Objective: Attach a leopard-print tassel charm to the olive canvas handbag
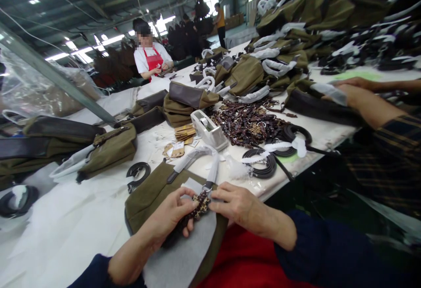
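Observation:
An olive bag [144, 200] lies at the table's front edge, its handle [213, 165] wrapped in white material. White sheet material [184, 253] covers part of its front. My left hand [176, 211] is closed round a dark brown and tan braided charm [201, 204], near the handle's metal ring. My right hand [235, 202] has its fingertips pinched at the charm's right side, by the ring; what exactly they grip is too small to tell.
Behind the bag are a tape dispenser [208, 130], cardboard tags [184, 134], a heap of braided charms [250, 121] and coiled straps [263, 163]. Olive bags [113, 147] lie left and pile up behind. Another person's arm [371, 101] reaches in at right; a person in a red apron [154, 62] stands across the table.

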`<move>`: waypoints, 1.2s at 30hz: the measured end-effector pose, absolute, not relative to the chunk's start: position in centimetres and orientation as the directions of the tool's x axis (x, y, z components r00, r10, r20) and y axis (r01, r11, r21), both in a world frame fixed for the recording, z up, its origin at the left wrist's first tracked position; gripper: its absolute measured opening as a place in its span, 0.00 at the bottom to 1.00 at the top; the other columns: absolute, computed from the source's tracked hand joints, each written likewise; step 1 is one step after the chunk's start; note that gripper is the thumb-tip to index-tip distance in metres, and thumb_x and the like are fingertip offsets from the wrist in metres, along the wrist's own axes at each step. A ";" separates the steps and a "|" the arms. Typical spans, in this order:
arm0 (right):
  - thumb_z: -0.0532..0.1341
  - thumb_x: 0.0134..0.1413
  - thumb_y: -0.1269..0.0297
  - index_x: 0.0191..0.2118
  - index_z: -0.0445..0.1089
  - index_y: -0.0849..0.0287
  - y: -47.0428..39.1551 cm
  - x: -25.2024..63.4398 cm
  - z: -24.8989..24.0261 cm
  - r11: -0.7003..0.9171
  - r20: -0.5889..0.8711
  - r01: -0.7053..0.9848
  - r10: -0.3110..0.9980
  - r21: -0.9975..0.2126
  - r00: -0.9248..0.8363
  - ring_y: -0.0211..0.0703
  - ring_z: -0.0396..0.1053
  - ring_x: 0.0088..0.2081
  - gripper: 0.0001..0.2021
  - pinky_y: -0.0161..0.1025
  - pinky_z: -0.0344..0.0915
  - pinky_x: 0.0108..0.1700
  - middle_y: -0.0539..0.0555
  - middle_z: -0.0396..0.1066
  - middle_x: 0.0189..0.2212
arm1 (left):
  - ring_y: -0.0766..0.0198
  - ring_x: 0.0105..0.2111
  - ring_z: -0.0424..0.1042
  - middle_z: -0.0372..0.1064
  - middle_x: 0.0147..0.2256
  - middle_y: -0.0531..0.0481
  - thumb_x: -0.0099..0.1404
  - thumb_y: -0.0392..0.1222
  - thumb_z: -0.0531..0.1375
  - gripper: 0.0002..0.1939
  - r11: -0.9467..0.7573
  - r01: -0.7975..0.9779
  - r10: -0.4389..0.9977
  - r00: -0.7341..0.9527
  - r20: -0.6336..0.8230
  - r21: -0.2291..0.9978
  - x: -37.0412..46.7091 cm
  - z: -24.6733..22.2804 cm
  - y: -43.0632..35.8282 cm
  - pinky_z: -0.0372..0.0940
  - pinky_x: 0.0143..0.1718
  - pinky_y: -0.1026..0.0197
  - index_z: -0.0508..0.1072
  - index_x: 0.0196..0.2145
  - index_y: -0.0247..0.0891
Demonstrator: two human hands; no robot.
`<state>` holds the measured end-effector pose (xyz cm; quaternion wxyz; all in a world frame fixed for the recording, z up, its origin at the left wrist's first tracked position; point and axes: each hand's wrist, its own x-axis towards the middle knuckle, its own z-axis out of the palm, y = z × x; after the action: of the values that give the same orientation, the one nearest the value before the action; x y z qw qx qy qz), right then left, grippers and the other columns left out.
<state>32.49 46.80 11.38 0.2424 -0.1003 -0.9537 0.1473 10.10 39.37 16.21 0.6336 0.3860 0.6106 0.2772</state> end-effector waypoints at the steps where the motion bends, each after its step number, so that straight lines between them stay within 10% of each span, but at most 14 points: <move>1: 0.51 0.69 0.68 0.43 0.71 0.61 46.8 32.5 11.4 0.932 0.435 0.125 0.273 -0.339 -0.858 0.44 0.64 0.45 0.12 0.40 0.66 0.47 0.58 0.71 0.42 | 0.71 0.16 0.64 0.67 0.24 0.58 0.64 0.53 0.62 0.17 0.547 0.130 0.823 0.098 -0.559 0.827 10.1 16.1 39.3 0.60 0.16 0.71 0.62 0.42 0.40; 15: 0.53 0.68 0.67 0.41 0.70 0.61 46.3 32.6 10.8 0.942 0.499 0.161 0.295 -0.294 -0.815 0.46 0.66 0.45 0.09 0.41 0.67 0.46 0.59 0.72 0.43 | 0.69 0.18 0.66 0.67 0.27 0.57 0.62 0.55 0.63 0.21 0.537 0.183 0.840 -0.025 -0.542 0.824 10.6 15.8 38.5 0.61 0.16 0.69 0.61 0.45 0.42; 22: 0.52 0.69 0.69 0.39 0.68 0.62 48.3 30.7 12.8 0.964 0.481 0.042 0.169 -0.264 -0.860 0.43 0.64 0.45 0.09 0.40 0.65 0.48 0.58 0.71 0.42 | 0.60 0.30 0.67 0.67 0.29 0.52 0.64 0.49 0.61 0.11 0.248 0.689 0.966 -0.123 -0.227 0.681 10.7 16.3 37.7 0.63 0.34 0.61 0.74 0.42 0.44; 36: 0.58 0.64 0.67 0.35 0.73 0.62 51.4 26.3 13.3 0.877 0.107 0.112 0.182 -0.467 -0.977 0.43 0.67 0.39 0.08 0.37 0.60 0.41 0.56 0.74 0.35 | 0.52 0.45 0.71 0.72 0.44 0.44 0.69 0.47 0.54 0.16 0.076 0.841 0.968 0.067 -0.241 0.536 8.0 17.4 36.8 0.65 0.48 0.54 0.79 0.47 0.49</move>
<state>26.30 51.41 13.30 0.0742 -0.0759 -0.9660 0.2359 8.04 36.80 17.38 0.2888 0.6707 0.6742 0.1104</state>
